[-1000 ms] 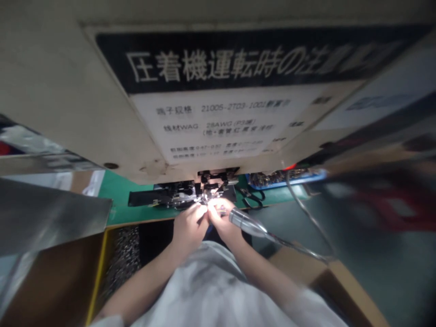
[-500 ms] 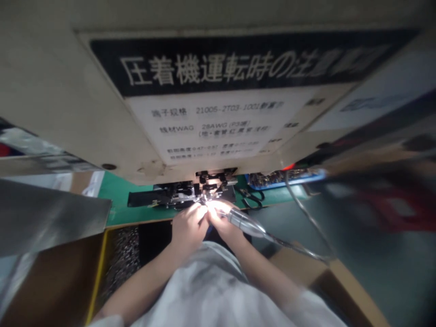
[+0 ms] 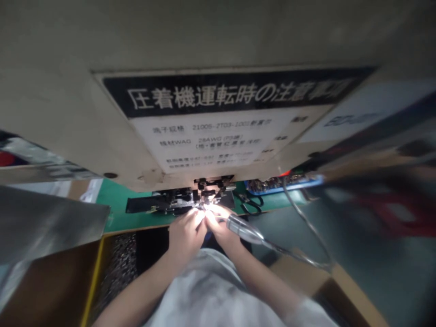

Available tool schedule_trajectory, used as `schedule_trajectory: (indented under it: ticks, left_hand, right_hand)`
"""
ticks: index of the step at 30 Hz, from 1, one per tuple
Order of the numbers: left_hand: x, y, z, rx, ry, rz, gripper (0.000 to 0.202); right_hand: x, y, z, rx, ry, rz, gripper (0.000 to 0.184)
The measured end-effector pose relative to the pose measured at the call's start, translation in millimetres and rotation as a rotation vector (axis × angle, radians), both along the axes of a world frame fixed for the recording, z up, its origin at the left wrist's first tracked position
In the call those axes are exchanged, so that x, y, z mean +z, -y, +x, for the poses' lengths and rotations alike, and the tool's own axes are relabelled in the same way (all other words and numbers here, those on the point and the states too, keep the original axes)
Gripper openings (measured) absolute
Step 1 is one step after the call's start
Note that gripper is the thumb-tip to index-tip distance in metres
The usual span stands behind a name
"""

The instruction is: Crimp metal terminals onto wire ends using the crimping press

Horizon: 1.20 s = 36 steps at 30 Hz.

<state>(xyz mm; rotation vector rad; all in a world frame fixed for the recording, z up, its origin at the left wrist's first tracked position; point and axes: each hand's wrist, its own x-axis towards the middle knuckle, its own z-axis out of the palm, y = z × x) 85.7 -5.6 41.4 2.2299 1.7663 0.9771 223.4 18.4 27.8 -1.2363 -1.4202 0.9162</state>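
Brings a bare left hand and a bare right hand close together near the thin brown front edge of a flat green bench, just short of a black-and-silver metal press tool. Bends the fingers of both inward to one bright spot; cannot tell, in the glare, whether clamped on anything or merely together. Has the press tool directly beyond the fingertips, touching or barely apart, cannot tell which. Gets little room above and beyond, under the low edge of a bulky beige machine housing. Gets crowded on the right by a silvery cylindrical lamp on a flexible metal neck, overlapping the right hand from above. Finds wider room left of the fingers, along the green strip up to a slanting grey sheet-metal panel. Counts two hands, one press tool, one lamp; right of the fingers and farther off, one pair of black-handled pliers and one blue shallow tray of metallic pieces; lower left of the fingers, one yellow-edged bin of small silvery pieces, too blurred to number.
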Motion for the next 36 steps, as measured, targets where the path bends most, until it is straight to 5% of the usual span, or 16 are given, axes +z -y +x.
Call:
schedule_trajectory:
  ticks: [19,36]
  left_hand:
    - [-3.4,1.5,-0.6,0.02,-0.105,-0.011,0.017]
    - [0.1,1.8,1.4,-0.014,-0.098,0.058,0.014]
  right_hand:
    - [5.2,1.5,-2.4,-0.038,0.12,-0.052,0.014]
    - [0.1,3.1,-2.6,-0.029,-0.065,0.004,0.015]
